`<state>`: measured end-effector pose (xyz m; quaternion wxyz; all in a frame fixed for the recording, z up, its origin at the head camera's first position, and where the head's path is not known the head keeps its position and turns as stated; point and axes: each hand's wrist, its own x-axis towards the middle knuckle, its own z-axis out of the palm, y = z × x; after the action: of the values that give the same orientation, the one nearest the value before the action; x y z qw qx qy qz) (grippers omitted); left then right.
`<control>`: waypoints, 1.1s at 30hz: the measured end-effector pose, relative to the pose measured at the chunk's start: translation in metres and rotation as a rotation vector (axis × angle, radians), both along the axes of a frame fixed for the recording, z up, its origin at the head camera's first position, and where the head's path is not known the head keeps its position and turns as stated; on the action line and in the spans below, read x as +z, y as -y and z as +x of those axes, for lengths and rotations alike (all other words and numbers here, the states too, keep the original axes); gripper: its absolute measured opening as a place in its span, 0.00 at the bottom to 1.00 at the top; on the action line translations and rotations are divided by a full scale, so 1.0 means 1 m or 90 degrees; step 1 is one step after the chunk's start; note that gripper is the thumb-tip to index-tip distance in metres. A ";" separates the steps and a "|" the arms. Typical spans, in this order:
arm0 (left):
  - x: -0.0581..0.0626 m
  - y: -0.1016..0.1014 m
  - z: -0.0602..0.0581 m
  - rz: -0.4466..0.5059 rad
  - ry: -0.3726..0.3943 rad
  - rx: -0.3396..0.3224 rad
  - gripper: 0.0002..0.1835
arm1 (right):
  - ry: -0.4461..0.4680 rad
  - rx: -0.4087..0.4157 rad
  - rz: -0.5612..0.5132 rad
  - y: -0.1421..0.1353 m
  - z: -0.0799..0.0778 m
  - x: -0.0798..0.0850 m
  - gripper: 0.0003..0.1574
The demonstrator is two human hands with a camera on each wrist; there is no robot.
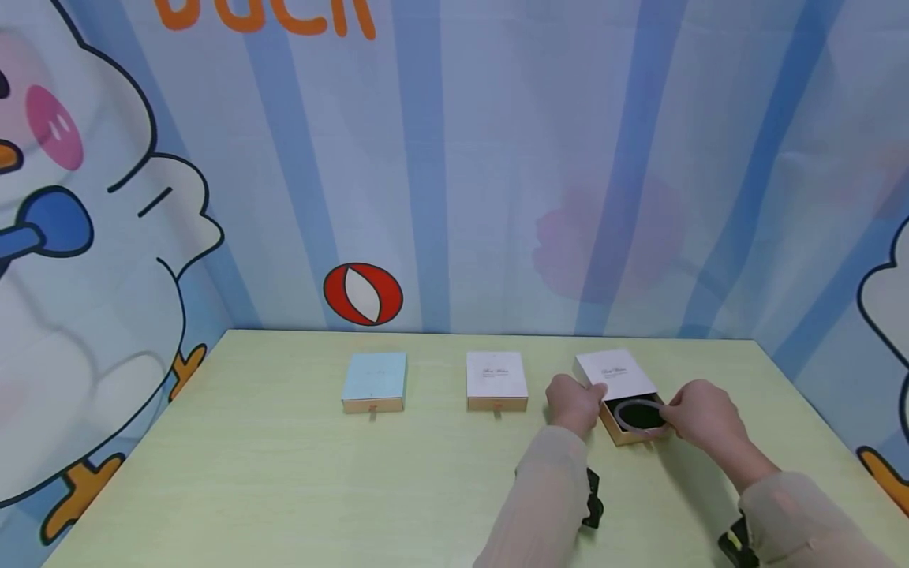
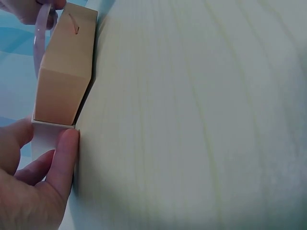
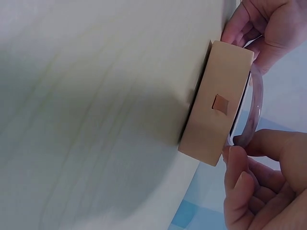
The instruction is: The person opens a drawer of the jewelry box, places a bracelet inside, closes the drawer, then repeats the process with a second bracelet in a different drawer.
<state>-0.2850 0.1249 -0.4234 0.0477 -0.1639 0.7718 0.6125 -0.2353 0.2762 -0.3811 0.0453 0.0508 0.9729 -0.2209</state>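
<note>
At the right of the table, a drawer-style gift box with a white sleeve (image 1: pixel 616 374) has its tan drawer (image 1: pixel 626 436) pulled partly out toward me. My left hand (image 1: pixel 574 404) holds the sleeve by its left side, with thumb and fingers around the edge in the left wrist view. A pale, translucent pinkish bangle (image 3: pixel 257 103) leans up over the drawer's dark inside. My right hand (image 1: pixel 703 418) pinches the bangle's right side between thumb and finger. In the right wrist view, the drawer front (image 3: pixel 216 103) shows a small ribbon tab.
Another white box (image 1: pixel 496 381) stands closed at the middle of the table, and a light blue box (image 1: pixel 375 382) stands closed to its left. The pale wooden table (image 1: pixel 284 473) ends at a printed blue curtain (image 1: pixel 490 173) behind.
</note>
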 end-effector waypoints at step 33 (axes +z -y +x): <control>-0.006 -0.002 -0.004 0.008 0.008 0.000 0.13 | 0.013 -0.053 0.107 0.018 -0.013 -0.003 0.16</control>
<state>-0.2888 0.1266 -0.4291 0.0535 -0.1672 0.7676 0.6164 -0.2482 0.2577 -0.3841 0.0415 0.0968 0.9845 -0.1399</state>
